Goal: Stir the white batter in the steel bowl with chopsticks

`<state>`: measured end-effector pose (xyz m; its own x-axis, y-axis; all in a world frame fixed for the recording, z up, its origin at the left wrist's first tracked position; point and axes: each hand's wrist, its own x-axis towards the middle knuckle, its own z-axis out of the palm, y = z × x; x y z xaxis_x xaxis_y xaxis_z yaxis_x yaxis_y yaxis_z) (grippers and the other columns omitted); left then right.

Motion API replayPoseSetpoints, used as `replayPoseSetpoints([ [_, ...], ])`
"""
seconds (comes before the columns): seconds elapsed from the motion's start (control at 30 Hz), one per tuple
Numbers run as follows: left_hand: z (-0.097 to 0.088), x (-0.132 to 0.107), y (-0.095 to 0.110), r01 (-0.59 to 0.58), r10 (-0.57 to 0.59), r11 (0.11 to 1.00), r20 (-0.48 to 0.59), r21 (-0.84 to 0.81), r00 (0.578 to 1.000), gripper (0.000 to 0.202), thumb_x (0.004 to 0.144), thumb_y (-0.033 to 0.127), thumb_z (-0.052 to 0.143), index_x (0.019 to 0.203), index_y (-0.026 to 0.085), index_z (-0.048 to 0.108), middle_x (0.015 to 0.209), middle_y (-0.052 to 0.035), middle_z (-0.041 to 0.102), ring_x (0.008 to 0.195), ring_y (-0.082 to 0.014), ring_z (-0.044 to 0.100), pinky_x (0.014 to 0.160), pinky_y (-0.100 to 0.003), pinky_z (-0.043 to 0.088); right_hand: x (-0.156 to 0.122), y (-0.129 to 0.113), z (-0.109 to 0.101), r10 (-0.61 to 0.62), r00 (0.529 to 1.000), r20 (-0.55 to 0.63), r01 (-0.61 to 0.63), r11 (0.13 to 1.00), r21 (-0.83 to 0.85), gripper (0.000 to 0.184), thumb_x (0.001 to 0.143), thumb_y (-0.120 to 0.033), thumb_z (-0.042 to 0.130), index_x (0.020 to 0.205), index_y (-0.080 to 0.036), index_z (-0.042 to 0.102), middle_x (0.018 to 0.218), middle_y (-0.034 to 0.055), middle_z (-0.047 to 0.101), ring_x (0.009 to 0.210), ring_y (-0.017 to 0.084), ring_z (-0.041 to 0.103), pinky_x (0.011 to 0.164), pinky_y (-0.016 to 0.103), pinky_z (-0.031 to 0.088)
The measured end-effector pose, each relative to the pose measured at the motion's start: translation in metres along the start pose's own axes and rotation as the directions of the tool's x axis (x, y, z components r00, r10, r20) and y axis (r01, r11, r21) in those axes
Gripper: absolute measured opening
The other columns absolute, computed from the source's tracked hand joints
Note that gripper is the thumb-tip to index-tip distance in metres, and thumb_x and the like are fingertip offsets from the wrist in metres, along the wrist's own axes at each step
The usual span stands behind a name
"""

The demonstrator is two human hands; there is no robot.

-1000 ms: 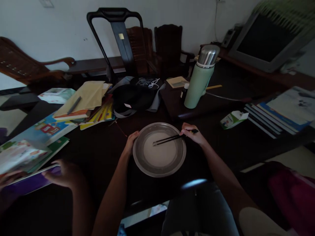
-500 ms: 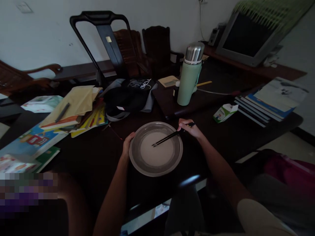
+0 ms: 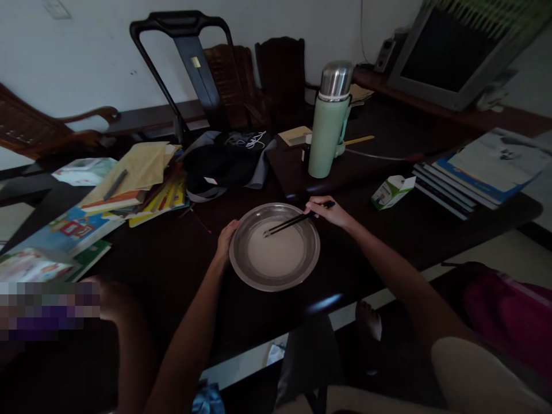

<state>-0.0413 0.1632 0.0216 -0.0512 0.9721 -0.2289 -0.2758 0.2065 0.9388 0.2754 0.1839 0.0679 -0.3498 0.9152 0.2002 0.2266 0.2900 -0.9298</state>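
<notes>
A round metal bowl [image 3: 241, 274] with a wide rim stands on the dark table. Pale, cloudy liquid [image 3: 276, 256] covers its bottom. My left hand [image 3: 226, 238] grips the rim at the left side, its fingers partly hidden by the edge. Black chopsticks [image 3: 290, 222] are pinched in my right hand [image 3: 326, 210], just beyond the rim's upper right. Their lighter tips point left, over or in the far part of the liquid; I cannot tell how deep they reach.
Behind the bowl stand a green thermos [image 3: 328, 135] and a small dark bottle [image 3: 306, 150]. A green-white carton [image 3: 391, 192] and stacked books [image 3: 478, 178] are to the right. Envelopes [image 3: 133, 167] and a black bag [image 3: 224, 164] lie at the left. Another person's arm [image 3: 133, 339] rests nearby.
The chopstick tips have moved from the middle of the liquid toward its far left side. My left hand stays on the rim. The whole view has shifted slightly.
</notes>
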Motion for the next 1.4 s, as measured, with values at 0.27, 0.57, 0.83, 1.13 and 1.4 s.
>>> replayPoseSetpoints([
  [0.27,0.04,-0.003,-0.019,-0.014,0.013,0.999,-0.007,-0.048,1.0,0.033,0.064,0.035,0.069,0.057,0.019,0.04,0.054,0.0058,0.039,0.049,-0.0078,0.036,0.047,-0.021,0.03,-0.009,-0.009,-0.057,0.021,0.99,-0.137,-0.029,0.998,-0.057,0.055,0.073,-0.073,0.061,0.058,-0.021,0.07,0.059,0.0017,0.059,0.055,0.012,0.048,0.053,0.028,0.039],
  [0.57,0.062,-0.004,-0.023,-0.09,0.075,0.988,0.115,0.13,0.991,0.042,0.068,0.043,0.07,0.057,0.019,0.038,0.056,0.0054,0.035,0.05,-0.0074,0.03,0.046,-0.021,0.026,-0.1,0.0,-0.052,0.109,0.966,-0.236,-0.124,0.991,-0.05,0.05,0.08,-0.066,0.06,0.059,-0.022,0.071,0.061,0.0023,0.057,0.06,0.015,0.053,0.057,0.029,0.04],
  [0.83,0.054,-0.011,-0.02,-0.082,0.043,0.983,0.225,0.166,0.973,0.045,0.069,0.05,0.073,0.06,0.018,0.043,0.056,0.0057,0.036,0.049,-0.007,0.031,0.045,-0.02,0.024,-0.133,0.002,-0.025,-0.037,0.828,-0.56,-0.084,0.978,-0.189,0.04,0.088,-0.053,0.057,0.064,-0.024,0.071,0.064,0.0019,0.056,0.067,0.018,0.054,0.067,0.034,0.041],
  [1.13,0.053,-0.01,-0.02,-0.101,0.053,0.974,0.234,0.202,0.971,0.045,0.067,0.051,0.073,0.058,0.018,0.044,0.055,0.0054,0.036,0.048,-0.0073,0.031,0.046,-0.022,0.023,-0.158,-0.015,0.003,0.0,0.88,-0.476,-0.104,0.976,-0.192,0.036,0.089,-0.049,0.058,0.066,-0.025,0.071,0.066,0.0028,0.063,0.068,0.02,0.057,0.069,0.037,0.042],
  [1.4,0.054,-0.01,-0.021,-0.122,0.072,0.97,0.232,0.209,0.97,0.044,0.068,0.05,0.072,0.057,0.018,0.044,0.054,0.0053,0.036,0.048,-0.007,0.031,0.045,-0.021,0.023,-0.169,-0.017,0.002,-0.063,0.763,-0.643,-0.131,0.959,-0.25,0.042,0.094,-0.047,0.052,0.063,-0.025,0.07,0.061,0.001,0.057,0.067,0.018,0.053,0.072,0.037,0.036],
])
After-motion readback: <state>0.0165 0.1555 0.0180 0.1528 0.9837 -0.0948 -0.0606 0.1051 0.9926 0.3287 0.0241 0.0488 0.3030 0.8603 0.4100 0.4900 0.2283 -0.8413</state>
